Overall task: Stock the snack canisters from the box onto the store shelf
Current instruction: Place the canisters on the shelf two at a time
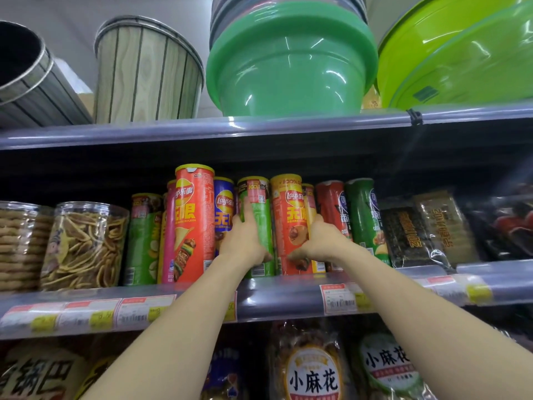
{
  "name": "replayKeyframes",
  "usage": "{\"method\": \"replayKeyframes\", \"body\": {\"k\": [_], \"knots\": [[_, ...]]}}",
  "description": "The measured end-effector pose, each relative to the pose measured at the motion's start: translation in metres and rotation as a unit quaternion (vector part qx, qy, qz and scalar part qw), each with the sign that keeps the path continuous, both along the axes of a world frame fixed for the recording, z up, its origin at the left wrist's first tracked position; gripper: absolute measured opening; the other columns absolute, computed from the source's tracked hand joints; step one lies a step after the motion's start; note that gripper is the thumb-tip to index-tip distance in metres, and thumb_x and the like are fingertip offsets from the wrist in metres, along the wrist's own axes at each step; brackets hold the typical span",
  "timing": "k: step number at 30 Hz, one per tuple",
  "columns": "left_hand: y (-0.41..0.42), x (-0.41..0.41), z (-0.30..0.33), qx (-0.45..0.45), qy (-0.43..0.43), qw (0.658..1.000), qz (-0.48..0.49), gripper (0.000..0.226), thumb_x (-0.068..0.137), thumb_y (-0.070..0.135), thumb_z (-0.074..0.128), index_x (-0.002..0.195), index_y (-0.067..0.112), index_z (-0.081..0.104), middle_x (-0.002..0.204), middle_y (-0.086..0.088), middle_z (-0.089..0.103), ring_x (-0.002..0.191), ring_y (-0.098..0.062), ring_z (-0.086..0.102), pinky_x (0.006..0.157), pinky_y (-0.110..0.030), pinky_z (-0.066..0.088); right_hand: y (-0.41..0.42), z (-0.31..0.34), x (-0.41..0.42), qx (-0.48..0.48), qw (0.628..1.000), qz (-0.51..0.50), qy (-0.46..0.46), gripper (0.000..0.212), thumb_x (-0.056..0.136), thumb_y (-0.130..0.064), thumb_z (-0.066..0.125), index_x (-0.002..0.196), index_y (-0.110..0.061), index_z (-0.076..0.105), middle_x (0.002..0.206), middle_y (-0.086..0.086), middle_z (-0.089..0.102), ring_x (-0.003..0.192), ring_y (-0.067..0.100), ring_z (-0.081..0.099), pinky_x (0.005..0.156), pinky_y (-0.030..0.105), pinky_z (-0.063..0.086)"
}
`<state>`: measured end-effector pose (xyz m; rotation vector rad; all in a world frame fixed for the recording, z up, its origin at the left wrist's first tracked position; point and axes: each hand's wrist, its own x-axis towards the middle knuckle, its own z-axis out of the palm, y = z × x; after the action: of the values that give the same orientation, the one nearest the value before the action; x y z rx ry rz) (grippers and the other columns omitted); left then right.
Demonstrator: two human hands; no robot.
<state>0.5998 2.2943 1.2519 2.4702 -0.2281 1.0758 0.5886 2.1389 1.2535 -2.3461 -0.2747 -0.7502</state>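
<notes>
Several snack canisters stand upright in a row on the middle shelf [288, 295]. My left hand [245, 241] wraps around a green canister [259, 215] at the shelf's front edge. My right hand [320, 241] grips the orange canister [288, 223] right beside it, fingers behind and thumb low on its front. A taller orange canister [193, 223] stands to the left, with a blue canister [223, 209] behind it. Red [331, 209] and green [362, 212] canisters stand to the right. The box is out of view.
Clear tubs of biscuits [17, 243] and crisps [83, 243] stand at the left, dark seaweed packets [427, 226] at the right. The shelf above holds metal bins [147, 73] and green basins [288, 62]. Bagged snacks [311, 368] fill the shelf below.
</notes>
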Motion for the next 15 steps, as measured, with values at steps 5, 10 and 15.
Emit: {"method": "replayKeyframes", "body": {"k": [5, 10, 15], "knots": [[-0.003, -0.014, -0.007, 0.011, -0.023, 1.000, 0.012, 0.109, 0.068, 0.032, 0.081, 0.147, 0.013, 0.008, 0.142, -0.018, 0.033, 0.124, -0.040, 0.045, 0.098, -0.049, 0.042, -0.016, -0.010, -0.021, 0.022, 0.991, -0.008, -0.132, 0.064, 0.074, -0.033, 0.074, 0.119, -0.005, 0.040, 0.099, 0.008, 0.060, 0.086, 0.024, 0.059, 0.066, 0.031, 0.046], [-0.004, -0.047, -0.014, 0.038, -0.110, 0.993, -0.008, 0.048, 0.082, 0.026, 0.063, 0.126, 0.013, 0.047, 0.119, -0.012, 0.060, 0.107, -0.033, 0.057, 0.084, -0.042, 0.048, -0.034, -0.029, -0.047, 0.020, 0.974, -0.007, -0.226, 0.031, 0.080, -0.023, 0.065, 0.108, -0.010, 0.064, 0.092, 0.004, 0.067, 0.087, 0.018, 0.061, 0.078, 0.029, 0.048], [0.000, -0.091, -0.048, 0.065, -0.193, 0.976, -0.074, 0.025, 0.084, 0.022, 0.058, 0.108, 0.018, 0.059, 0.088, -0.003, 0.068, 0.085, -0.029, 0.061, 0.074, -0.038, 0.050, -0.039, -0.072, -0.076, 0.001, 0.961, -0.001, -0.277, 0.011, 0.079, -0.018, 0.062, 0.089, -0.017, 0.067, 0.079, 0.001, 0.066, 0.075, 0.017, 0.059, 0.071, 0.031, 0.048]]}}
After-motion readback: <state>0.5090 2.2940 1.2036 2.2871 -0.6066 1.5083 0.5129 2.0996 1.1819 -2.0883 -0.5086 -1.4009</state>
